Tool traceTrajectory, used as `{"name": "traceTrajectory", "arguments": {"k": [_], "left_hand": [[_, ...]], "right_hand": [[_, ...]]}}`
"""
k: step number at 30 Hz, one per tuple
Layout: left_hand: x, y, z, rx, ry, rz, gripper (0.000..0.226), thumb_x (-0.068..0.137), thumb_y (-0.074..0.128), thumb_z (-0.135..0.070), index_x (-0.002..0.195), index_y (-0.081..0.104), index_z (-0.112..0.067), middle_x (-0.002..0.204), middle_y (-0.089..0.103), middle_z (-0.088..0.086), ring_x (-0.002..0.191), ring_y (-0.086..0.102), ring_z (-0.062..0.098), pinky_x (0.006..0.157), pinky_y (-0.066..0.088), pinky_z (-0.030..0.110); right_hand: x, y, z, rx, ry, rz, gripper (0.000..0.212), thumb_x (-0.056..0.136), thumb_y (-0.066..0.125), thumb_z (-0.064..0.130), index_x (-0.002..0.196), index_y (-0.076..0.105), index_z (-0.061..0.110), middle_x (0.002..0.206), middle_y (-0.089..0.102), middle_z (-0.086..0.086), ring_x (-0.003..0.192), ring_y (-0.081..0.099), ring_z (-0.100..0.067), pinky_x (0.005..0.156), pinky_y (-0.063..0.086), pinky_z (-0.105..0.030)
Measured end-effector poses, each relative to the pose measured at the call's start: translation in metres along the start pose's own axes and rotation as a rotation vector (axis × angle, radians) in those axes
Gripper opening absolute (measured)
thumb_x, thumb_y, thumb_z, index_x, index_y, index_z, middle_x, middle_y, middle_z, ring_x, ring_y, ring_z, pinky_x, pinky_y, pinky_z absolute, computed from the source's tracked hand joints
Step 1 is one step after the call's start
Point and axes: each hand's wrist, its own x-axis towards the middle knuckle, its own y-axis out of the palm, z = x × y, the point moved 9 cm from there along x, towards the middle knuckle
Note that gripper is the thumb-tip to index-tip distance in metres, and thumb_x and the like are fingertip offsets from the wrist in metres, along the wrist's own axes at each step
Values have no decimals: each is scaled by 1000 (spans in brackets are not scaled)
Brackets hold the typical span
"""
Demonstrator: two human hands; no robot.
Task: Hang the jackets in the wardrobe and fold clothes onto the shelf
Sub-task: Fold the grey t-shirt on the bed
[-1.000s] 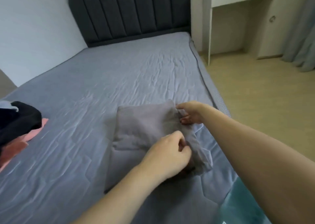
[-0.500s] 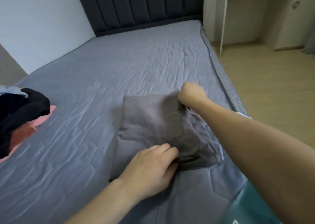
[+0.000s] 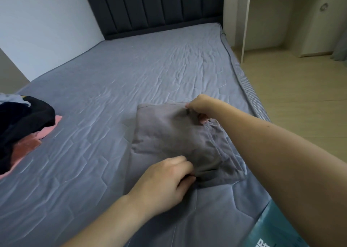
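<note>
Left hand (image 3: 165, 183): the near edge of the grey garment (image 3: 176, 139) is pinched between curled fingers and thumb.
Garment: it is laid part-folded on the bed (image 3: 112, 89), near the right side.
Right hand (image 3: 199, 106): the far corner is gripped in curled fingers.
Step, as judged: the edges are best drawn taut and aligned before the fold is pressed flat.
Clothes pile (image 3: 22, 126): cut off at the left edge; the pieces cannot be told apart.
Wardrobe and shelf: not seen.
</note>
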Motion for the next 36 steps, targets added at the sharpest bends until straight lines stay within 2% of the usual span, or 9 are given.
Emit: {"name": "traceTrajectory", "arguments": {"k": [2,7,12,17,20,23,26,31,36], "left_hand": [[1,-6,-15,91,91,-54,19,94,49,-32,85,58,-18,86,52,-3,81,54,19,64,46,35],[9,4,-36,172,195,-37,13,92,51,-22,91,62,-16,84,55,2,73,56,25,59,47,38],[21,21,-55,308,159,-65,8,84,54,-27,82,60,-21,76,55,-2,65,56,21,49,44,34],[28,20,-65,244,187,-244,17,80,71,-14,73,55,-16,72,52,3,63,50,24,50,41,37],[24,26,-74,222,313,-215,7,82,66,-7,85,64,-13,77,51,4,67,46,24,54,40,37],[26,26,-71,232,220,-222,20,82,65,-11,101,68,-17,81,52,2,67,48,22,51,42,36],[32,24,-68,254,95,-247,8,84,68,-21,89,64,-17,76,53,0,62,53,22,44,45,36],[42,24,-86,277,170,-316,14,84,64,-15,72,56,-18,69,48,1,55,44,21,43,29,32],[46,33,-81,213,75,-314,14,74,68,-14,72,55,-16,66,50,0,53,52,21,39,39,32]], "right_hand": [[4,-6,1,96,-29,-69,20,95,50,13,109,59,3,109,63,-22,86,60,-30,83,55,-40],[-3,-43,-7,151,-81,-226,45,93,54,10,137,47,5,143,48,-8,128,50,-22,102,38,-23],[-12,-26,-61,297,113,-95,25,98,54,25,105,58,1,83,60,-14,64,58,-28,58,52,-32],[-17,-21,-74,309,106,21,19,97,55,18,84,59,5,64,60,-10,49,60,-23,57,56,-37],[-17,-29,-77,314,73,-58,14,98,52,12,87,56,6,61,53,-11,44,53,-21,44,48,-29],[-16,-30,-79,306,25,-96,22,97,52,9,75,51,11,63,47,-10,45,46,-20,37,40,-21],[-15,-30,-78,299,10,-103,24,97,52,8,73,51,12,65,47,-10,49,46,-20,36,39,-19],[-15,-34,-79,355,18,-105,23,98,52,9,75,52,12,65,49,-9,48,48,-20,31,39,-18],[-10,-37,-86,338,16,-125,23,98,53,10,75,52,12,66,50,-9,51,49,-21,28,36,-17]]}}
